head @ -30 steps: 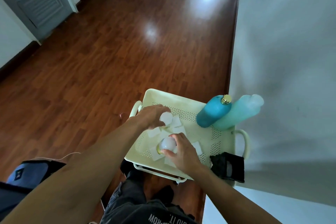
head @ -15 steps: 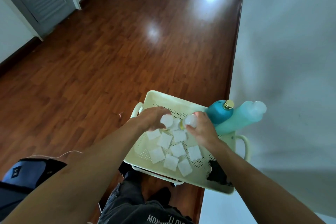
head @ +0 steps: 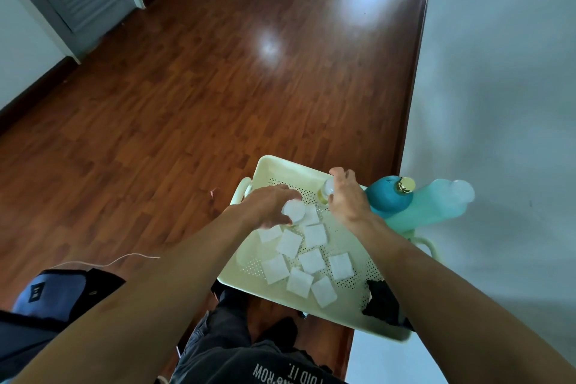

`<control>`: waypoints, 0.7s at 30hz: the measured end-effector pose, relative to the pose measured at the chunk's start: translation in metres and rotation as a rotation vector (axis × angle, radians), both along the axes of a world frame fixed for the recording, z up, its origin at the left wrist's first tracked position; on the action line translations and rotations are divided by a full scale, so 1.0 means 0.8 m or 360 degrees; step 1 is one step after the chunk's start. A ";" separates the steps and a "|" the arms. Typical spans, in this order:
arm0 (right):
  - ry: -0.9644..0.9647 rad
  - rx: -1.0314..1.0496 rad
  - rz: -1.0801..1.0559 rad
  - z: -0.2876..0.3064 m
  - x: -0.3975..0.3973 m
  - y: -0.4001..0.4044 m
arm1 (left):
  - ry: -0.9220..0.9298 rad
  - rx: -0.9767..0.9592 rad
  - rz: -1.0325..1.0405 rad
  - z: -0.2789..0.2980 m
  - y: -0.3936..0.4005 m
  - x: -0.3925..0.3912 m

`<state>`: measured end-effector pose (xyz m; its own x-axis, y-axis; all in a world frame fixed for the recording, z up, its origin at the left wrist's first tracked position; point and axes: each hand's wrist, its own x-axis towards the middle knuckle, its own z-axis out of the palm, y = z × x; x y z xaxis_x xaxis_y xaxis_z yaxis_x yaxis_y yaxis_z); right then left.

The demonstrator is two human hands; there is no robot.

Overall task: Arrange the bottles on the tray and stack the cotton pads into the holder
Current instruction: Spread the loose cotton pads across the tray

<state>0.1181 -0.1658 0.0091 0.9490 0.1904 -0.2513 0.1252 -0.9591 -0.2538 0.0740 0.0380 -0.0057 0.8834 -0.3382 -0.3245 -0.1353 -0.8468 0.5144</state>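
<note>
right hand [head: 346, 196] grips small bottle [head: 328, 191] at tray [head: 280, 167] far edge | left hand [head: 268, 207] pinches white cap [head: 293, 211] over pads [head: 311, 260] | tip: seat bottle upright beside teal bottles [head: 388, 199], clear of pads

The tray [head: 274, 165] lies on the floor [head: 187, 103] beside the wall [head: 498, 72], and two large bottles [head: 405, 206] stand at its far right corner, touching each other. A small bottle [head: 326, 190] stands on the tray just left of them, under the right hand [head: 347, 199], while the left hand [head: 268, 207] sits over the tray's left half with a small bottle [head: 293, 210] in its fingers. Cotton pads [head: 311, 260] lie scattered on the tray nearer the person than both hands, and a black holder [head: 381, 302] rests at the tray's near right corner.
</note>
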 end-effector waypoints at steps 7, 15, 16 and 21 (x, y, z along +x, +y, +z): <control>0.0173 -0.0384 0.0289 0.009 0.023 -0.007 | 0.0018 0.0001 -0.0037 -0.002 0.000 0.005; 0.0111 -0.0843 0.0562 0.024 0.027 -0.009 | 0.0039 0.0011 -0.0059 -0.003 -0.002 0.006; 0.0083 -0.0867 0.0580 0.023 0.026 -0.010 | 0.0033 0.0020 -0.0069 -0.003 -0.002 0.006; -0.0073 -0.0958 0.0617 0.018 0.018 -0.014 | 0.0016 0.0054 -0.0077 0.001 -0.004 0.010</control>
